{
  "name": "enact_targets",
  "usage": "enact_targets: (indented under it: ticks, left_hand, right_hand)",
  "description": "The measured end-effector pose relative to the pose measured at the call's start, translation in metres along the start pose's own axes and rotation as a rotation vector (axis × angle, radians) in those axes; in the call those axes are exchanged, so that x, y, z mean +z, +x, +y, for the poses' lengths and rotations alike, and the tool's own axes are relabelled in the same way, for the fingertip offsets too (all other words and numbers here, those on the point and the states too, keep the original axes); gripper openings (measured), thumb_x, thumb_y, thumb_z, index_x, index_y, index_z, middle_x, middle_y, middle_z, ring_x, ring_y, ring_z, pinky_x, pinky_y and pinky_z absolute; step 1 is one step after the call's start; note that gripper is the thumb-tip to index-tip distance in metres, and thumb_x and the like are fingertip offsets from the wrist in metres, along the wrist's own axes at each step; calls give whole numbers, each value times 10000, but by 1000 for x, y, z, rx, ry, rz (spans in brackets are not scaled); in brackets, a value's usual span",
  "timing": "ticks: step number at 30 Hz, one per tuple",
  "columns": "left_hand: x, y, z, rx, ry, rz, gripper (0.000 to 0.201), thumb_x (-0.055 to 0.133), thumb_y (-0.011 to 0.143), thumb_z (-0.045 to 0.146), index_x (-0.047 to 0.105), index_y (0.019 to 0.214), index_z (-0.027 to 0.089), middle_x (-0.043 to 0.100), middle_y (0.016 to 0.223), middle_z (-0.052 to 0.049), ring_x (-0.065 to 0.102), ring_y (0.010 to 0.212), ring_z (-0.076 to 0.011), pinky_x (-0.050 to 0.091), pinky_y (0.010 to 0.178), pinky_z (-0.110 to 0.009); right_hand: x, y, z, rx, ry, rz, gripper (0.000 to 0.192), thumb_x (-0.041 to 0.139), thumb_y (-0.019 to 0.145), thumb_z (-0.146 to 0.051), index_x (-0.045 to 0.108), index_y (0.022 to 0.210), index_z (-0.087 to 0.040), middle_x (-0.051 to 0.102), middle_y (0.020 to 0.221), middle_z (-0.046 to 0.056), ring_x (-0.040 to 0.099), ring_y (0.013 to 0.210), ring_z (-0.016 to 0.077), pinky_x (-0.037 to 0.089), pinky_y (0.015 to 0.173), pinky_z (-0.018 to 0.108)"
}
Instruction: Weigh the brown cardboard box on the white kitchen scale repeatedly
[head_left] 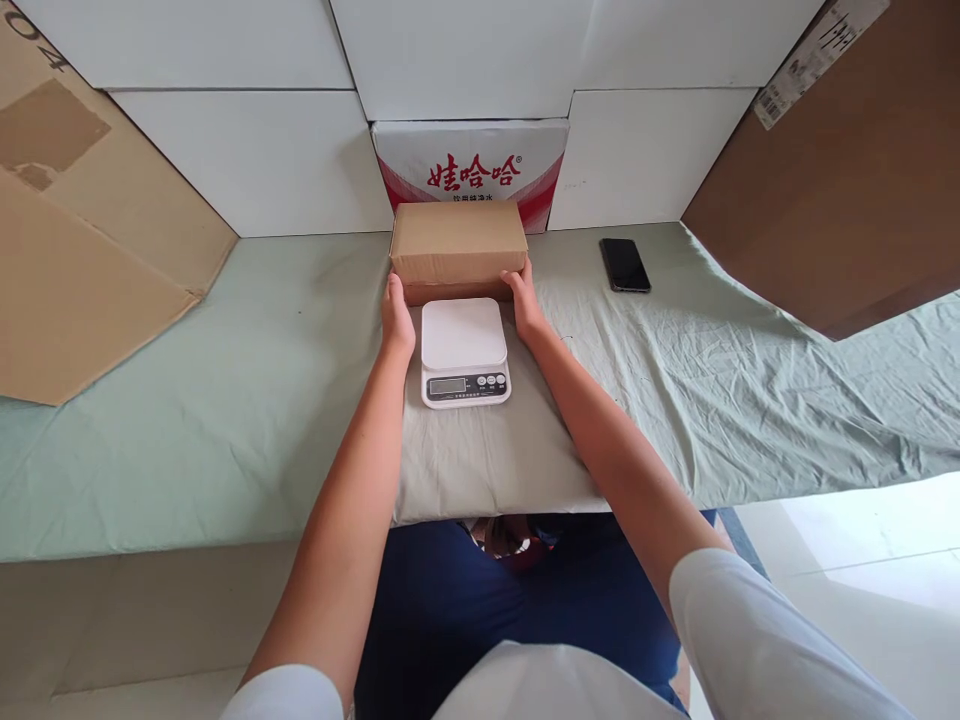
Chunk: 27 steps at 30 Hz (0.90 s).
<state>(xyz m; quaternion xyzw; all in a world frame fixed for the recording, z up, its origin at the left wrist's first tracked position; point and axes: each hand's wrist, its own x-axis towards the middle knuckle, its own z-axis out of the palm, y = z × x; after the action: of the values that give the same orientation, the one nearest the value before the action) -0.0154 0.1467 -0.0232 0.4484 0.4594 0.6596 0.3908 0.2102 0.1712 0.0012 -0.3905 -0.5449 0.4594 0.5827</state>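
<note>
The left hand [396,318] and the right hand [525,300] each press on one end of the box [457,245], so the box is gripped between them. It looks like the picking-up step: the box seems to sit on the cloth [225,400] or just above it, and I cannot tell which. The scale [463,350] lies between the two hands, just in front of the box, with its white top bare. I think the next move needs both hands to squeeze evenly, lift the box straight, and set it flat in the middle of the scale so it does not tip or hide the little screen. The box is plain brown card, low and long, shut, with clean edges. A phone [624,265] lies well off to the right of the right hand. Behind the box, past the fingers, stands a carton [471,165] with red letters.
</note>
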Motion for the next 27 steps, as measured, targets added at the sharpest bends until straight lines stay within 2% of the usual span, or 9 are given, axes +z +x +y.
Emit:
enact_targets:
  ticks: [2, 5, 9, 12, 14, 17, 21, 24, 27]
  left_hand:
    - [2, -3, 4, 38, 13, 59, 832, 401, 907, 819, 557, 1472, 229, 492, 1643, -103, 327, 1608, -197, 231, 1319, -339]
    - [3, -8, 16, 69, 19, 89, 888, 415, 890, 832, 535, 1489, 187, 443, 1672, -128, 348, 1599, -227, 257, 1312, -332]
    - [0, -20, 38, 171, 30, 71, 888, 435, 893, 818, 470, 1547, 218, 390, 1706, -96, 318, 1612, -233, 253, 1321, -337]
    - [-2, -43, 55, 228, 45, 50, 855, 422, 914, 796, 431, 1576, 256, 391, 1707, -70, 322, 1611, -236, 263, 1319, -348]
    - [-1, -67, 63, 229, 86, 53, 834, 410, 919, 793, 439, 1573, 276, 420, 1690, -60, 321, 1612, -241, 274, 1314, -348]
    - [0, -107, 72, 242, 151, 35, 813, 375, 923, 798, 464, 1558, 300, 466, 1661, -55, 343, 1602, -254, 306, 1300, -354]
    - [-2, -149, 75, 244, 127, -19, 780, 377, 935, 773, 473, 1556, 312, 446, 1676, -57, 323, 1611, -270, 298, 1308, -375]
    - [-5, -162, 72, 209, 135, -15, 801, 372, 922, 792, 452, 1567, 324, 421, 1692, -55, 288, 1624, -274, 284, 1315, -394]
    - [-8, -162, 67, 162, 137, -1, 814, 355, 916, 807, 437, 1573, 335, 394, 1708, -54, 274, 1629, -270, 263, 1321, -412]
  right_hand:
    - [0, -1, -4, -1, 12, -26, 679, 542, 817, -636, 435, 1389, -286, 520, 1523, 47, 446, 1460, 251, 339, 1310, 488]
    - [3, 0, -18, -78, 26, -71, 667, 547, 828, -615, 430, 1411, -311, 476, 1579, 24, 403, 1506, 249, 318, 1327, 482]
    - [9, 0, -51, -199, 18, -95, 640, 560, 858, -613, 430, 1429, -354, 468, 1593, -2, 341, 1560, 269, 266, 1347, 532]
    - [7, -16, -73, -223, -11, -102, 643, 574, 867, -623, 435, 1441, -367, 468, 1594, -2, 283, 1597, 291, 250, 1345, 571]
    - [1, -39, -81, -213, -29, -109, 663, 585, 864, -619, 426, 1457, -370, 449, 1613, -2, 257, 1612, 296, 239, 1350, 575]
    - [-12, -81, -78, -167, -33, -129, 701, 602, 849, -588, 398, 1481, -363, 427, 1629, 15, 292, 1594, 292, 224, 1364, 553]
    - [-23, -122, -66, -88, -10, -120, 710, 587, 836, -504, 365, 1497, -369, 466, 1574, 35, 412, 1493, 289, 306, 1328, 550]
    - [-22, -132, -63, -108, 9, -101, 702, 578, 827, -470, 368, 1492, -384, 482, 1544, 31, 444, 1447, 295, 345, 1301, 557]
    - [-19, -131, -65, -124, 21, -115, 684, 582, 832, -469, 384, 1483, -391, 496, 1520, 30, 437, 1455, 298, 354, 1296, 548]
